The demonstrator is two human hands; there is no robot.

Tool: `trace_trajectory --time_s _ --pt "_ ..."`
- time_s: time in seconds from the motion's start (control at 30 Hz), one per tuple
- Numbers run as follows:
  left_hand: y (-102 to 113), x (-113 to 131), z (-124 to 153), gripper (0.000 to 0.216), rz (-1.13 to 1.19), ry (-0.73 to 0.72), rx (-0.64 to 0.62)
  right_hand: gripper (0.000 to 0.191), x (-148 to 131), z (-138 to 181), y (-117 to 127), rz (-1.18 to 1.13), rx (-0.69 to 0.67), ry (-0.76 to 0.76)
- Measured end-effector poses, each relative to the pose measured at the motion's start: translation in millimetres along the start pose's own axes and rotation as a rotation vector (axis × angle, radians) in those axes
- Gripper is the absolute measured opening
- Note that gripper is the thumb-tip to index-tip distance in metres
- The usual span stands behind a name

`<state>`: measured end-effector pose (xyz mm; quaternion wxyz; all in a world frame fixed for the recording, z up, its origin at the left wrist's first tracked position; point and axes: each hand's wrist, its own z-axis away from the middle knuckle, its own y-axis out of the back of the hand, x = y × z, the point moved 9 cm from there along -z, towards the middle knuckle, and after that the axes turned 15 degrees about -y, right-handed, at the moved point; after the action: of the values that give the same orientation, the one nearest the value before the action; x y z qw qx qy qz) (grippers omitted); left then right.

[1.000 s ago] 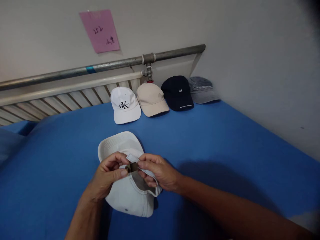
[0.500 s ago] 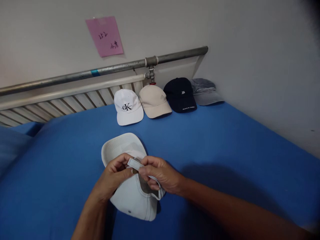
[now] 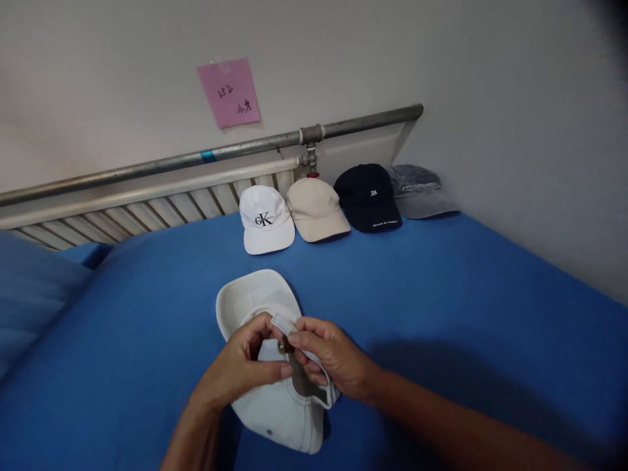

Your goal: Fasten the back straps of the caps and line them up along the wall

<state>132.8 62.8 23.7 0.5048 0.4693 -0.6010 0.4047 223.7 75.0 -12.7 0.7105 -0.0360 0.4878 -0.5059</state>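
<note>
An off-white cap (image 3: 275, 412) lies on the blue bed cover (image 3: 441, 294), brim pointing away from me. My left hand (image 3: 245, 366) grips the cap's back and pinches near the small metal buckle (image 3: 283, 347). My right hand (image 3: 331, 358) pinches the cap's rear strap (image 3: 284, 323) just beside the buckle. Both hands meet over the opening at the back of the cap, fingers closed.
Lined up against the wall at the far edge are a white logo cap (image 3: 265, 219), a beige cap (image 3: 316, 209), a navy cap (image 3: 370, 197) and a grey cap (image 3: 420, 191). Behind them run a metal pipe (image 3: 196, 157) and a radiator. A pink note (image 3: 229, 91) hangs on the wall.
The view has shifted, so everything sits further right and lower. My hands have stayed on the strap and buckle, with the strap end now lifted a little higher.
</note>
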Motion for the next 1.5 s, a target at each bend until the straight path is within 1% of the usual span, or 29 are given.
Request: trace_trajectory --time_s 0.1,0.2,0.33,0.43,0.5,0.57,0.67,0.77,0.9,1.03,1.2,1.3,1.43,1.5 --pt "-2 1 -1 0.023 -0.014 0.009 0.024 0.027 -1 0 1 -0.008 0.017 0.002" --pt "-3 5 -2 0.019 -0.014 -0.029 0.07 0.027 -2 0 2 -0.021 0.035 0.007" --pt "7 12 -3 0.017 -0.061 -0.108 0.161 0.027 -9 2 2 -0.006 0.035 0.087" --pt "18 13 0 0.017 -0.043 -0.123 0.232 0.028 -14 3 2 0.007 0.021 0.135" --pt "22 12 2 0.017 0.015 -0.118 0.273 0.029 -16 5 0 0.031 -0.008 0.145" --pt "24 9 3 0.017 0.116 -0.1 0.301 0.031 -16 6 -4 0.046 -0.064 0.136" --pt "24 3 5 0.02 0.275 -0.061 0.34 0.03 -15 9 -11 0.021 -0.157 0.088" --pt "26 -2 6 0.023 0.36 -0.049 0.385 0.03 -13 9 -15 -0.004 -0.202 0.041" --pt "24 -6 8 0.026 0.397 -0.018 0.377 0.029 -9 8 -16 -0.011 -0.212 -0.012" --pt "26 -4 9 0.026 0.358 -0.016 0.424 0.027 -4 8 -20 -0.008 -0.255 -0.072" --pt "32 6 7 0.023 0.253 -0.086 0.475 0.026 -4 9 -23 -0.03 -0.283 -0.063" --pt "30 4 7 0.024 0.265 -0.054 0.469 0.025 -2 8 -24 -0.027 -0.3 -0.074" --pt "28 5 7 0.024 0.247 -0.038 0.451 0.024 3 7 -23 -0.023 -0.286 -0.128" --pt "29 6 7 0.024 0.213 -0.041 0.443 0.024 2 6 -20 -0.009 -0.251 -0.119"
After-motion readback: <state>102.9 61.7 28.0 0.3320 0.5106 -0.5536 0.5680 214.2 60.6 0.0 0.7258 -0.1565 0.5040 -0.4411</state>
